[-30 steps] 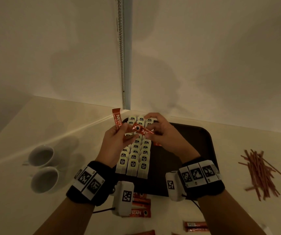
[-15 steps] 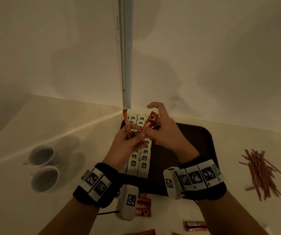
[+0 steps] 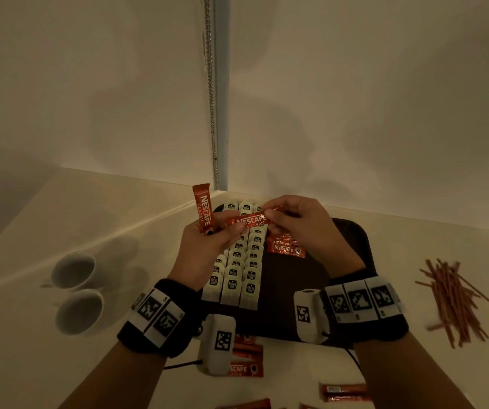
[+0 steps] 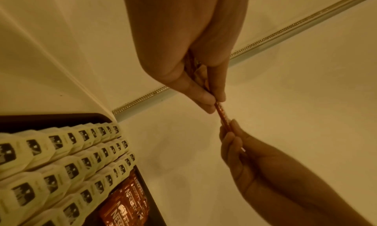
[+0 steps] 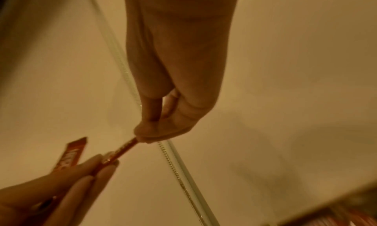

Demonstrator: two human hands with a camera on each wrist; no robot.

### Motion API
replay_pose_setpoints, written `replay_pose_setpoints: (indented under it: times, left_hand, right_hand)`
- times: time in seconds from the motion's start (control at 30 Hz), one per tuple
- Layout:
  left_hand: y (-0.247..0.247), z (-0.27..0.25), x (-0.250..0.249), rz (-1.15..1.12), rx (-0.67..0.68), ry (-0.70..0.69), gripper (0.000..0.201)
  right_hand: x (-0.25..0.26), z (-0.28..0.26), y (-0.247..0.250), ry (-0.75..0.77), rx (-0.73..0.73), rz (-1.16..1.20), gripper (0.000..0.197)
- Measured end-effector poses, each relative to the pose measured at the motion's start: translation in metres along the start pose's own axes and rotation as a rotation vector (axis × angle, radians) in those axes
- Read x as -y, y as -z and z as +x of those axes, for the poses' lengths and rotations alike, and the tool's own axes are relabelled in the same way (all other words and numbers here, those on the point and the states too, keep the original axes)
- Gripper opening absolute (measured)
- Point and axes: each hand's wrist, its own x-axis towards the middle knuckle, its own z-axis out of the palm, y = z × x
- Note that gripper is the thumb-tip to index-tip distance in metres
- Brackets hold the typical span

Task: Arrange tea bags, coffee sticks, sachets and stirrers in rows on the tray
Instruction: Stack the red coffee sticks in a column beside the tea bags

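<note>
Above the dark tray (image 3: 343,246), both hands share one red coffee stick (image 3: 247,221), held level. My left hand (image 3: 225,231) pinches its left end and also grips a second coffee stick (image 3: 203,211) that stands upright. My right hand (image 3: 270,218) pinches the right end. The left wrist view shows the shared coffee stick (image 4: 222,115) edge-on between both sets of fingertips. Three rows of white tea bags (image 3: 243,261) fill the tray's left part. A few coffee sticks (image 3: 287,247) lie beside them on the tray.
A heap of thin brown stirrers (image 3: 453,302) lies on the counter to the right of the tray. Two white cups (image 3: 73,271) stand to the left. Loose coffee sticks (image 3: 246,358) lie near the front edge, below the tray. The wall rises right behind the tray.
The shared coffee stick swung from tilted upward to level, with my right hand now at its right end. My right hand shifted, uncovering the sticks on the tray.
</note>
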Motion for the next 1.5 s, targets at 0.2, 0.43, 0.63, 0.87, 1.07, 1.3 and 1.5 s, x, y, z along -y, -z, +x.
replay_pose_setpoints:
  times: [0.2,0.43,0.63,0.87,1.07,1.3,1.5]
  left_hand:
    - [0.004,0.004,-0.001,0.139,-0.035,-0.073,0.017]
    - [0.006,0.006,0.003,0.155,-0.003,-0.028,0.021]
    - [0.013,0.007,0.004,0.049,-0.046,0.038,0.026]
    - [0.023,0.010,0.012,0.219,-0.110,0.062,0.017]
    - [0.028,0.011,0.012,0.136,-0.127,0.155,0.007]
    - [0.028,0.009,0.011,0.302,-0.050,0.144,0.013]
    - [0.028,0.009,0.015,0.306,-0.008,0.105,0.010]
  right_hand:
    - [-0.018,-0.003,0.006,-0.020,0.053,-0.010,0.016]
    - [-0.029,0.001,0.023,-0.008,0.048,-0.115,0.014]
    - [-0.077,0.013,0.056,-0.078,-0.088,-0.346,0.011]
    - [-0.146,0.010,0.061,-0.313,-0.038,-0.458,0.016]
    - [-0.170,0.017,0.050,-0.404,-0.153,-0.456,0.018]
    - [-0.170,0.025,0.046,-0.382,-0.251,-0.480,0.016]
    - [-0.174,0.026,0.045,-0.384,-0.267,-0.495,0.018]
